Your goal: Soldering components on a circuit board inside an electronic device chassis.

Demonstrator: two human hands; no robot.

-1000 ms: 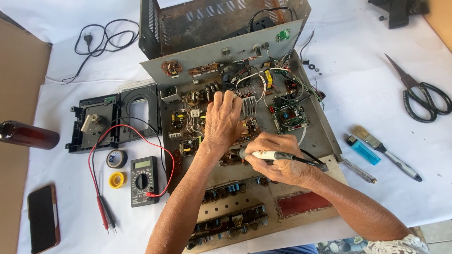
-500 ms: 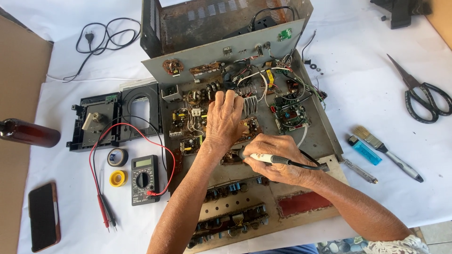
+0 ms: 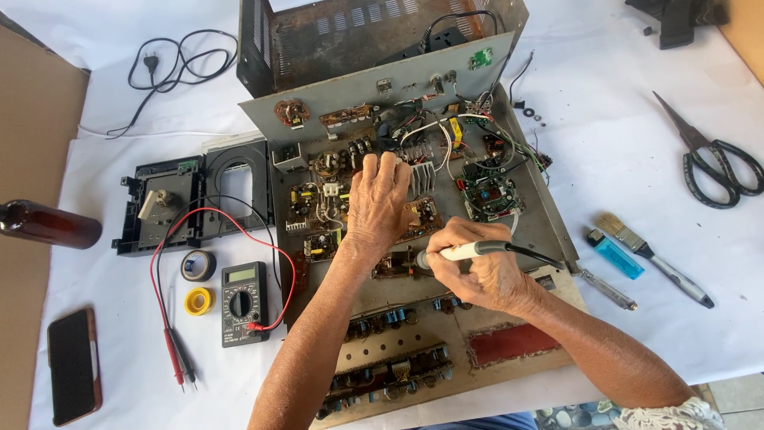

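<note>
- We press our left hand (image 3: 378,203) flat, fingers spread, on the grey metal chassis crowded with small brown circuit boards and coloured wires (image 3: 414,199). Its grip is released and grasps nothing; the palm appears to steady the chassis.
- Our right hand (image 3: 477,275) has its grip clenched on the white-handled soldering iron with a black cord (image 3: 465,252), held like a pen. The tip points left toward a small board just below the left hand, though the tip itself is too small to make out.
- The chassis lies open and tilted back against its rusted perforated metal case (image 3: 358,32), which leaves the boards facing up, within reach of both hands.
- The tabletop with a white cloth (image 3: 637,119) carries the rest.
- To the left of the chassis lie the black digital multimeter with red and black probe leads (image 3: 243,302), a black roll of tape (image 3: 197,265) and a yellow roll of tape (image 3: 199,301), all near the left forearm.
- To the right lie the black-handled scissors (image 3: 712,159), a flat paintbrush with a grey handle (image 3: 652,259) and a blue lighter (image 3: 613,255), well apart from the boards.
</note>
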